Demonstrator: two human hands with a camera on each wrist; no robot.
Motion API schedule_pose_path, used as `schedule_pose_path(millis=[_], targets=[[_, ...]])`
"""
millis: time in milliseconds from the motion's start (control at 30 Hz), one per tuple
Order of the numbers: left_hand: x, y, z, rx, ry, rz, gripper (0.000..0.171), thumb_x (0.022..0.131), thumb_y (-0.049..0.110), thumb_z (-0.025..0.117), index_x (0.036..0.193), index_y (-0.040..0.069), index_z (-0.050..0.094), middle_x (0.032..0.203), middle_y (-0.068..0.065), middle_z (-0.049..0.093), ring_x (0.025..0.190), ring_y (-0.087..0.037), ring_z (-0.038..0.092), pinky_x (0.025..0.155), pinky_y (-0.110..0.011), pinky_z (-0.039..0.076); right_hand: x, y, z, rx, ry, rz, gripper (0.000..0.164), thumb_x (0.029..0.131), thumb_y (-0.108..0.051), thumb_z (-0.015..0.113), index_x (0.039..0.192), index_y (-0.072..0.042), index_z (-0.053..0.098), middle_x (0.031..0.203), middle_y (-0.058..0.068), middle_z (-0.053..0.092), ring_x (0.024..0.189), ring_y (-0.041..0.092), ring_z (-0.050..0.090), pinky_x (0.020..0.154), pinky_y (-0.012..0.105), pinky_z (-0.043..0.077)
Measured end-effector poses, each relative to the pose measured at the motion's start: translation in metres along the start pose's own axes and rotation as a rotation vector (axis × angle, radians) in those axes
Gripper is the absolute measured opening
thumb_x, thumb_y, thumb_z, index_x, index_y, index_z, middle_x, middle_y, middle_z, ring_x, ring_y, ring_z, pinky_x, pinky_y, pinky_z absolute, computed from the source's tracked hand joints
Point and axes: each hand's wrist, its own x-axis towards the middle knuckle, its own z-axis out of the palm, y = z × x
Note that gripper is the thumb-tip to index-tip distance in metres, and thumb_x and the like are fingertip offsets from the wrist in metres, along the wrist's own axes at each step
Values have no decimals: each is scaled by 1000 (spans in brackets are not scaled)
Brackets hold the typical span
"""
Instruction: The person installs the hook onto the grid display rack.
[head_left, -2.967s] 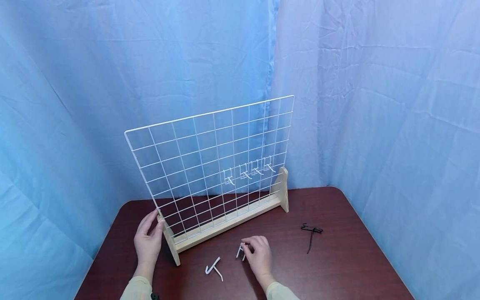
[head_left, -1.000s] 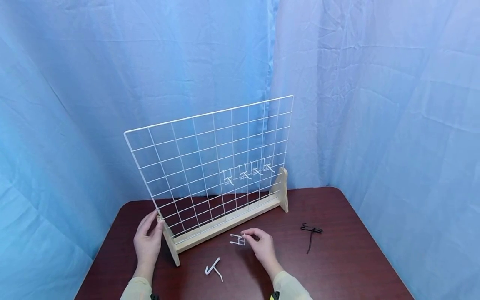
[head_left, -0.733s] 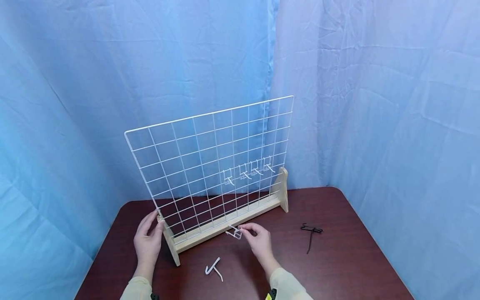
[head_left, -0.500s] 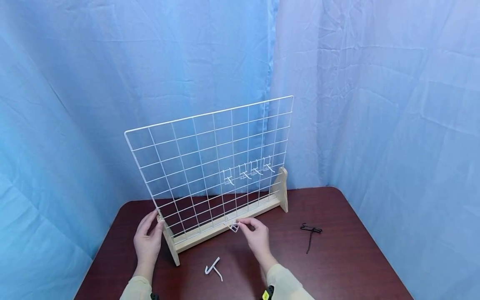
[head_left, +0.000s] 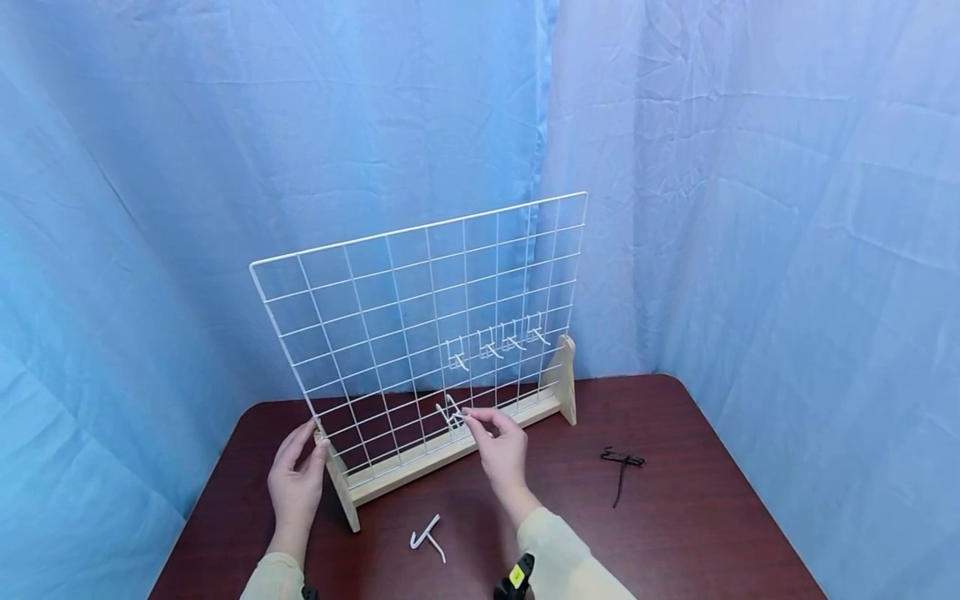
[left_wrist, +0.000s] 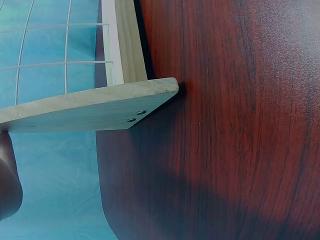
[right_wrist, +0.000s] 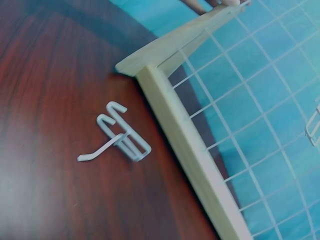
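Observation:
In the head view, a white wire grid panel (head_left: pixel 408 315) stands upright in a wooden base (head_left: pixel 405 479). My left hand (head_left: pixel 295 479) grips the top of the base's left side piece (head_left: pixel 341 483), thumb in front; the left wrist view shows a finger (left_wrist: pixel 9 185) by this board. My right hand (head_left: pixel 501 450) pinches a white wire hook (head_left: pixel 452 414) by its prong, its two bent ends up against the lower grid. Whether they touch the wires I cannot tell. Several white hooks (head_left: pixel 491 346) hang on the grid's right half.
Another white hook (right_wrist: pixel 122 132) lies on the dark red table (head_left: pixel 570 542) in front of the base. To the right lies a black hook (head_left: pixel 622 467). Blue curtains (head_left: pixel 405 108) hang close behind the table and at both sides.
My right hand has lifted the white hook from the table, turned its bent ends upward and carried it forward and left to the grid. My left hand has stayed in place.

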Motion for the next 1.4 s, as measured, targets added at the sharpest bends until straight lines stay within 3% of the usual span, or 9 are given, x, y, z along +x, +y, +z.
schedule_pose_path(millis=[67, 233, 467, 733, 900, 1033, 1133, 1267, 1400], targets=[[0, 9, 1, 5, 2, 13, 38, 84, -20, 65, 122, -13, 63, 119, -20, 61, 109, 7, 53, 82, -7, 49, 3, -4, 3, 11, 5, -6, 8, 82, 13, 72, 90, 12, 72, 92, 22, 72, 81, 8, 69, 71, 21, 57], [-1, 23, 0, 21, -4, 9, 38, 83, -21, 65, 121, -16, 61, 116, -17, 62, 108, 7, 53, 82, -8, 50, 9, -13, 11, 17, 22, -20, 8, 83, 12, 72, 90, 11, 72, 92, 21, 73, 83, 21, 71, 71, 16, 56], [-1, 21, -1, 10, 2, 3, 37, 84, -20, 65, 120, -14, 63, 118, -3, 59, 108, 7, 53, 82, -8, 50, 17, -25, 20, 15, 58, -86, 8, 82, 12, 73, 90, 11, 72, 91, 22, 72, 84, 28, 70, 73, 15, 55], [-1, 22, -1, 20, -8, 7, 37, 84, -19, 65, 121, -14, 63, 119, -26, 60, 108, 7, 52, 82, -8, 49, 21, -31, 25, 49, 81, -91, 7, 83, 11, 72, 90, 11, 72, 92, 21, 73, 86, 32, 70, 76, 20, 57], [0, 23, -1, 16, -8, 2, 38, 84, -19, 66, 121, -15, 62, 116, -15, 62, 107, 6, 54, 83, -10, 51, 24, -31, 29, 100, 90, -102, 7, 83, 13, 72, 89, 14, 70, 92, 24, 72, 88, 37, 70, 80, 28, 59], [0, 19, -1, 19, -3, 7, 38, 83, -20, 66, 121, -17, 61, 116, -11, 62, 107, 6, 54, 83, -11, 51, 25, -33, 34, 122, 100, -96, 6, 83, 13, 71, 90, 14, 70, 93, 24, 72, 91, 35, 70, 82, 32, 59], [0, 7, -1, 13, 2, 8, 38, 84, -20, 65, 121, -18, 60, 117, -9, 62, 107, 7, 53, 82, -10, 50, 26, -35, 37, 123, 108, -91, 7, 84, 12, 71, 90, 13, 70, 94, 23, 72, 92, 33, 70, 82, 30, 59], [0, -11, 0, 1, 5, -5, 39, 84, -19, 66, 123, -13, 62, 119, -5, 61, 108, 8, 53, 82, -8, 49, 28, -40, 40, 125, 118, -85, 8, 84, 12, 71, 92, 13, 70, 95, 23, 72, 92, 32, 71, 82, 27, 59], [0, -15, 0, -12, 3, -19, 40, 85, -17, 67, 124, -6, 66, 120, -5, 62, 109, 6, 54, 83, -8, 50, 30, -43, 43, 135, 128, -78, 9, 84, 13, 71, 93, 13, 70, 95, 24, 71, 92, 34, 70, 81, 25, 58]])
